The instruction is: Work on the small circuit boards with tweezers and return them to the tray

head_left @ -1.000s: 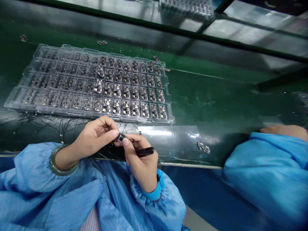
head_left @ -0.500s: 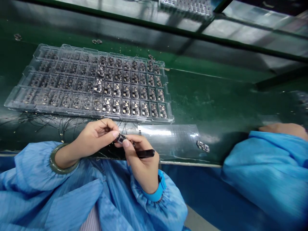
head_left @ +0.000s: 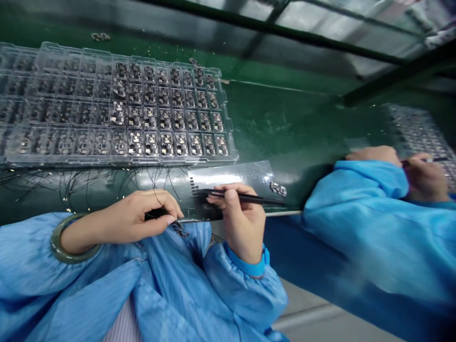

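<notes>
My left hand (head_left: 142,218) is closed in a pinch on a small dark circuit board (head_left: 180,229), held just off the near edge of the green bench above my blue sleeve. My right hand (head_left: 242,221) grips black tweezers (head_left: 245,197) that lie level, their tips at the left over a strip of small black pieces (head_left: 195,186) on a clear sheet (head_left: 249,175). Beyond both hands sits a clear tray (head_left: 228,156) with rows of small circuit boards (head_left: 167,142).
Thin black wires (head_left: 89,183) lie spread along the tray's near side. One loose board (head_left: 278,189) rests on the bench by the tweezers' end. At the right, a co-worker's blue sleeve (head_left: 359,223) and hands work with a tool over another tray (head_left: 413,128).
My hands have parted: the left drew the board back off the bench edge, the right moved to the right with the tweezers to the clear sheet. The view swung right, showing the co-worker's hands.
</notes>
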The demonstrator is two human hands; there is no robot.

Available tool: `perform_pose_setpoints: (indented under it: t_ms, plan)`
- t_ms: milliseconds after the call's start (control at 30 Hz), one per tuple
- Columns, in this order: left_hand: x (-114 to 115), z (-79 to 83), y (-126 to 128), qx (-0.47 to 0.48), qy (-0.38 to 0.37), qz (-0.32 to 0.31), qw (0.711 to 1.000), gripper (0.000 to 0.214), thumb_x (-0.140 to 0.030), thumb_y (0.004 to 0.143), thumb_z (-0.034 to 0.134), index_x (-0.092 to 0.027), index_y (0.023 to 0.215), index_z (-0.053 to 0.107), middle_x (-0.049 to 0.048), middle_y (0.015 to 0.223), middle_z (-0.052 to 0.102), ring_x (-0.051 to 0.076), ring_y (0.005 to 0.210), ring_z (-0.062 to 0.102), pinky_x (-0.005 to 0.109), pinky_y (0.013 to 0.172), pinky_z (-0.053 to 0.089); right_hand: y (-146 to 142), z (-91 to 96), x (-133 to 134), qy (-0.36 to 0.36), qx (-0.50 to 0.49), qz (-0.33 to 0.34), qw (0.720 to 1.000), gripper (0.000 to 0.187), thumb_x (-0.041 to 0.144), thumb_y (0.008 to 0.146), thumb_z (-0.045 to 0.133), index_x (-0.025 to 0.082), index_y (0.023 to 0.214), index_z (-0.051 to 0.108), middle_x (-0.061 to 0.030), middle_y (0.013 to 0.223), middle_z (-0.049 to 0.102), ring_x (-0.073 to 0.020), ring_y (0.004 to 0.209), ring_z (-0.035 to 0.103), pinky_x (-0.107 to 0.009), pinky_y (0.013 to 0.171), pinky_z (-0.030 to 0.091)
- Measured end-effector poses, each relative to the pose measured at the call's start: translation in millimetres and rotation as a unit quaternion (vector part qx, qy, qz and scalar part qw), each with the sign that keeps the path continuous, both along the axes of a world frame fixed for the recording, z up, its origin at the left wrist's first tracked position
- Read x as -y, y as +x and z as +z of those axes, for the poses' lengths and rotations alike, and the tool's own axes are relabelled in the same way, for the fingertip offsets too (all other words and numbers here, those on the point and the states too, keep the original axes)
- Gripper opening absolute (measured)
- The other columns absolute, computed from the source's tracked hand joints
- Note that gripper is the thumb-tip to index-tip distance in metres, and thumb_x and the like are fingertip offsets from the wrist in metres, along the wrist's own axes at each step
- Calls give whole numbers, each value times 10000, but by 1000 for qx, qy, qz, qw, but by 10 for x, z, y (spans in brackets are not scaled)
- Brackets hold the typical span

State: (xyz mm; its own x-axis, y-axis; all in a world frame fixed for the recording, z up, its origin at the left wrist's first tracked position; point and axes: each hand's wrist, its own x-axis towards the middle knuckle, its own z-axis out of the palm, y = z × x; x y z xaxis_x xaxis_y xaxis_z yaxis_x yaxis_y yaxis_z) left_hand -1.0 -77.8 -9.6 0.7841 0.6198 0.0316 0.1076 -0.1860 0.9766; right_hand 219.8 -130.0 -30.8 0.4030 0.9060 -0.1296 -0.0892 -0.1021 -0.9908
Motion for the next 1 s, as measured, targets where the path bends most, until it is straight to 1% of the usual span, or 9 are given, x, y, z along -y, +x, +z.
perform_pose_setpoints:
  t_ms: [67, 133, 200, 333, 433, 600, 733, 833, 1000]
  plan:
    - [16, -6, 69, -4, 18, -11, 1000, 96, -149, 899, 513, -187, 920, 599, 79, 1076, 698, 182, 1033, 629, 319, 920, 474, -11, -18, -11, -2, 29, -2, 1000, 235, 376, 783, 741, 224, 889, 597, -8, 892, 706, -149, 740, 701, -324, 755, 596]
    - [31, -16, 155, -23, 45, -13, 999, 85, -165, 909, 503, -199, 926, 579, 86, 1165, 681, 203, 1142, 595, 367, 993, 427, -21, -37, -60, 3, 58, -15, 998, 227, 350, 778, 746, 224, 887, 592, -1, 850, 701, -156, 728, 706, -330, 742, 602]
    - [39, -24, 251, -55, 72, -7, 996, 73, -174, 914, 492, -204, 913, 558, 88, 1213, 663, 222, 1203, 564, 399, 1014, 392, -21, -60, -121, 4, 76, -28, 997, 223, 348, 774, 746, 226, 871, 587, 11, 795, 684, -153, 679, 700, -321, 701, 601]
    - [35, -23, 404, -132, 110, -15, 985, 109, -176, 921, 443, -200, 848, 520, 85, 1140, 678, 251, 1111, 598, 419, 925, 407, -9, -102, -193, -14, 82, -25, 996, 222, 355, 771, 743, 225, 848, 580, 18, 756, 672, -149, 639, 693, -298, 646, 579]
    - [27, -13, 443, -162, 129, -23, 978, 117, -179, 926, 424, -201, 838, 500, 79, 1064, 682, 250, 1048, 603, 412, 893, 410, -11, -119, -188, -27, 105, -15, 994, 209, 355, 775, 735, 221, 844, 590, 16, 749, 669, -151, 641, 690, -291, 623, 561]
    - [23, -2, 434, -167, 133, -41, 976, 105, -161, 936, 410, -194, 862, 475, 96, 1097, 662, 249, 1122, 579, 414, 915, 393, -13, -114, -164, -40, 150, -9, 988, 182, 365, 795, 709, 223, 815, 598, 17, 716, 654, -136, 598, 648, -286, 594, 533]
    - [26, 1, 421, -161, 129, -44, 977, 106, -163, 947, 413, -201, 865, 468, 81, 1106, 664, 228, 1185, 552, 395, 941, 376, -11, -83, -168, -58, 129, -4, 990, 191, 370, 790, 715, 222, 804, 596, 6, 715, 673, -155, 613, 676, -296, 601, 552]
    - [27, 10, 412, -168, 123, -42, 977, 104, -158, 954, 414, -197, 880, 476, 67, 1114, 661, 212, 1207, 540, 379, 951, 366, -15, -91, -168, -48, 118, -20, 992, 192, 369, 789, 717, 221, 815, 596, 11, 708, 682, -160, 612, 691, -293, 596, 567]
    - [20, 32, 414, -172, 105, -51, 978, 99, -160, 961, 415, -191, 897, 484, 59, 1091, 659, 182, 1244, 518, 356, 975, 352, -17, -130, -141, -34, 169, -34, 984, 160, 334, 790, 718, 218, 811, 610, 25, 709, 670, -136, 592, 673, -250, 545, 540]
